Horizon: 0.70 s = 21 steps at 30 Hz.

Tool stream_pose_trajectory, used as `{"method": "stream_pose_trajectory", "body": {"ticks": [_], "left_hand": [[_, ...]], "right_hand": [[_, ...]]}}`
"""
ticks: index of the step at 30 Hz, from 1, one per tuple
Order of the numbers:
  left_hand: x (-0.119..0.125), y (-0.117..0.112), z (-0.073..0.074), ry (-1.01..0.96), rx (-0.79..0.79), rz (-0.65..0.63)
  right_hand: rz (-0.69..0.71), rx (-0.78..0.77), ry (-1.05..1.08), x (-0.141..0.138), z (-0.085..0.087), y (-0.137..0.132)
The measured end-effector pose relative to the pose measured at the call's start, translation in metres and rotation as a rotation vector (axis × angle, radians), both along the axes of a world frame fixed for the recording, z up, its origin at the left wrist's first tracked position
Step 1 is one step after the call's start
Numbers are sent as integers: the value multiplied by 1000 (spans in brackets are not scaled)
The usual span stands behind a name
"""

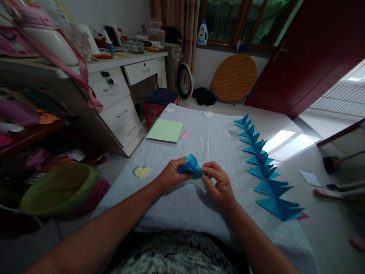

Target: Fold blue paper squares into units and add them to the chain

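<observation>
Between my two hands is a piece of folded blue origami paper [190,166], held just above the cloth-covered table. My left hand [173,173] is closed on its left side, thumb below and fingers behind. At its right tip, my right hand [218,182] pinches the paper between thumb and fingers. Along the table's right edge runs a row of several folded blue paper cranes [264,167], their wings spread and overlapping. A stack of light green square paper [165,130] lies towards the far left of the table.
The tablecloth [205,144] is pale grey with heart patches. A green-rimmed bin [59,190] stands at left on the floor, below a white desk [114,87] with drawers. Beyond the table are a stool [161,97] and a round wooden board [235,78]. A person's feet show at far right.
</observation>
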<state>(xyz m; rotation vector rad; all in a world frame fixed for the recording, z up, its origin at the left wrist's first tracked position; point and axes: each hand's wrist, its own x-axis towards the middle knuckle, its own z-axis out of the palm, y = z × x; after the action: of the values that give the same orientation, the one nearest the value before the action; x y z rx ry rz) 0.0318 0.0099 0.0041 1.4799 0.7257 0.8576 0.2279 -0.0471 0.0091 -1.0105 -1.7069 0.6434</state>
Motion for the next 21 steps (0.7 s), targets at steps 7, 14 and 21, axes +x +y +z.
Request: {"method": "stream_pose_trajectory", "body": {"ticks": [7,14,21], "left_hand": [[1,-1,-3,-15,-57,19],[0,-2,-3,-24,-52,8],[0,-4,-4,25,25,-19]], "right_hand": [[-2,-11,-44,0,-2,0],[56,-56,-70,0,3,-2],[26,-18,-71,-1,0,0]]}}
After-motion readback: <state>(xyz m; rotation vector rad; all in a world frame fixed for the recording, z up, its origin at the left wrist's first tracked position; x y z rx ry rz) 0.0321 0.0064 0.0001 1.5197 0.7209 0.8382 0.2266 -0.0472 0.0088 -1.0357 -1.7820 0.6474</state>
